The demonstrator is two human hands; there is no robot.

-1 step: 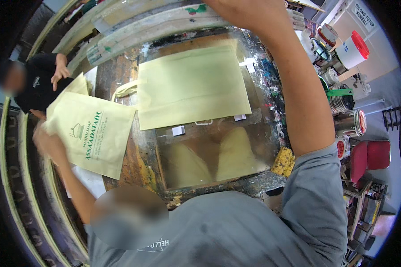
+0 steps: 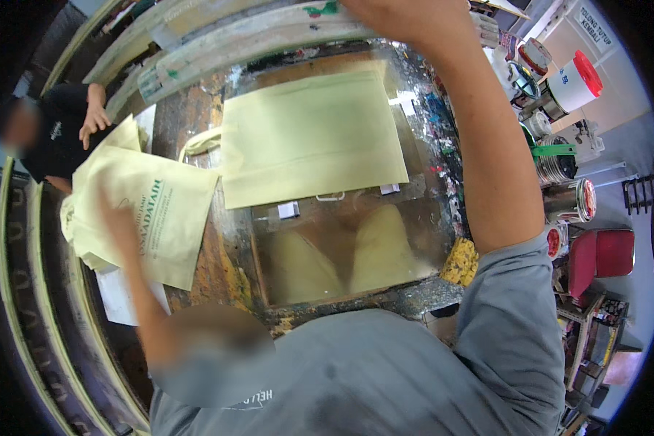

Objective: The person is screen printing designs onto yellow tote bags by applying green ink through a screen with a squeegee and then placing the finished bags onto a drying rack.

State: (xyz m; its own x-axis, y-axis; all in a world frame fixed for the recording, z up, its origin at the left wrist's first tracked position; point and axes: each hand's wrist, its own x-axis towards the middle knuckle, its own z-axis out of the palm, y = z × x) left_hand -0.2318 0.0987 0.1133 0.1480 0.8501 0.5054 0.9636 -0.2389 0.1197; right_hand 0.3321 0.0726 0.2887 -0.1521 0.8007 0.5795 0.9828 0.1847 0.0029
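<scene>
My left hand (image 2: 116,207) blurs over the printed bag (image 2: 178,243), which I'd handle by its edges; I can't tell whether fingers grip, nor what the cropped right hand (image 2: 410,18) holds. The plain bag (image 2: 312,138) lies on the surface (image 2: 189,109).

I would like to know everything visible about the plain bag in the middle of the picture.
The plain bag is pale yellow and fabric-like, with no print on its visible face. It lies flat, slightly turned, over the stained table, with faint creases along it. Its strap loops out leftward. Neither the left hand nor the right hand touches it.
</scene>
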